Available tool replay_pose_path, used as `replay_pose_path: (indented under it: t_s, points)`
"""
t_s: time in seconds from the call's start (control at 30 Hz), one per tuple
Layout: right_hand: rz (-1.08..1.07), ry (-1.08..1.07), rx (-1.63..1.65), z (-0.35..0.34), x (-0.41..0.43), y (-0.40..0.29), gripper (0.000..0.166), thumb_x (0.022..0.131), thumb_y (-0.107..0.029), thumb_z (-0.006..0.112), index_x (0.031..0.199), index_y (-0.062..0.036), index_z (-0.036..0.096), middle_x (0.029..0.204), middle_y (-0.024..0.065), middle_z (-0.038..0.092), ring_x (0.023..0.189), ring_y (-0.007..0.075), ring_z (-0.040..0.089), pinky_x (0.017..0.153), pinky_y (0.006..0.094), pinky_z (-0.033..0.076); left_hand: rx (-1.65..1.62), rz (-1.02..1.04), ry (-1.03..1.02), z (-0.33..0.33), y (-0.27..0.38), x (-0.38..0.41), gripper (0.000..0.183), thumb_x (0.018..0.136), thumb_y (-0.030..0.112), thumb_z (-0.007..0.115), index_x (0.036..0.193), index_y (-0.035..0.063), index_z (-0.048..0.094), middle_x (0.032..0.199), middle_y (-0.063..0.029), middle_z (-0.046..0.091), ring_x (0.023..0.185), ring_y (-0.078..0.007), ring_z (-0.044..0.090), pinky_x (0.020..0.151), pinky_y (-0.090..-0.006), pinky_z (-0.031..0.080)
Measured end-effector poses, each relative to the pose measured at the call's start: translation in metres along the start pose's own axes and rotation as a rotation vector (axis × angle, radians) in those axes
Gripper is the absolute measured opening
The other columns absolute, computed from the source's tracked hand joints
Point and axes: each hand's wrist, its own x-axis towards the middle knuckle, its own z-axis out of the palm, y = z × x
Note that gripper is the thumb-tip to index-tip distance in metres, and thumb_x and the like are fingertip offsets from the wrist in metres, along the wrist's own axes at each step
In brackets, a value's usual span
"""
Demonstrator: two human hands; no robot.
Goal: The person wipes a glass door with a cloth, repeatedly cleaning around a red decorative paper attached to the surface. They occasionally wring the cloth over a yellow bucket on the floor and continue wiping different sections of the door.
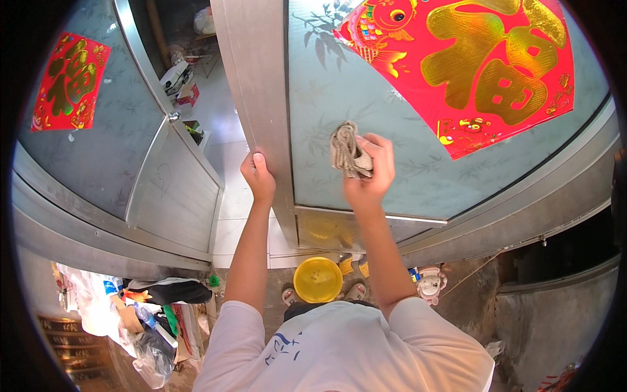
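My right hand [374, 164] grips a bunched, grey-brown cloth [347, 149] against or just in front of a frosted glass pane [313, 176] patterned with bamboo leaves. Above and to the right of the cloth, a red and gold paper decoration [490, 73] with a fish is stuck on the same pane. My left hand [258, 177] holds the edge of the metal door frame [262, 98], its thumb lying on the front face. On the floor between my feet stands a yellow plastic basin [318, 279].
To the left, another metal door leaf [171, 181] carries a smaller red decoration [71, 81] and a round knob [174, 116]. Boxes [187, 94] lie inside the doorway. Plastic bags and mixed items [152, 333] are piled at lower left. A plush toy [430, 284] sits right of the basin.
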Motion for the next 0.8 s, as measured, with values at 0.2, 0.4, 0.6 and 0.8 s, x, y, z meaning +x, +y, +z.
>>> replay_pose_path:
  t_s: [0.2,0.4,0.6,0.8]
  points:
    - [0.034,0.061,-0.080,-0.036,0.005,0.013,0.039,0.066,0.012,0.066,0.104,0.0011,0.064,0.101,0.0178,0.061,0.084,0.0286,0.060,0.072,0.0332,0.051,0.009,0.006,0.001,-0.001,-0.001,0.000,0.055,0.099,0.049,0.045,0.071,0.0021,0.046,0.065,0.0007,0.040,0.065,-0.0119,0.038,0.058,-0.0305,0.032]
    - [0.136,0.097,-0.110,-0.064,0.003,0.023,0.039,0.073,0.012,0.063,0.110,0.0014,0.057,0.115,0.0156,0.055,0.101,0.0232,0.055,0.092,0.0331,0.045,0.010,0.008,0.007,-0.001,-0.001,0.000,0.055,0.099,0.049,0.045,0.072,0.0010,0.048,0.065,0.0001,0.042,0.064,-0.0120,0.039,0.057,-0.0307,0.033]
    - [0.149,0.144,-0.080,-0.048,-0.001,0.019,0.039,0.070,0.013,0.065,0.106,0.0010,0.059,0.109,0.0163,0.056,0.098,0.0272,0.056,0.088,0.0350,0.046,0.034,0.018,0.011,0.002,0.006,0.000,0.054,0.101,0.045,0.041,0.067,0.0037,0.038,0.062,0.0014,0.037,0.062,-0.0111,0.036,0.053,-0.0331,0.028]
    - [0.118,0.091,0.002,-0.007,-0.006,0.003,0.043,0.068,0.012,0.070,0.108,-0.0005,0.062,0.107,0.0173,0.058,0.094,0.0289,0.059,0.081,0.0342,0.050,-0.002,-0.040,-0.012,0.000,-0.001,-0.002,0.056,0.101,0.049,0.042,0.066,0.0053,0.039,0.063,0.0028,0.038,0.063,-0.0104,0.036,0.054,-0.0318,0.028]
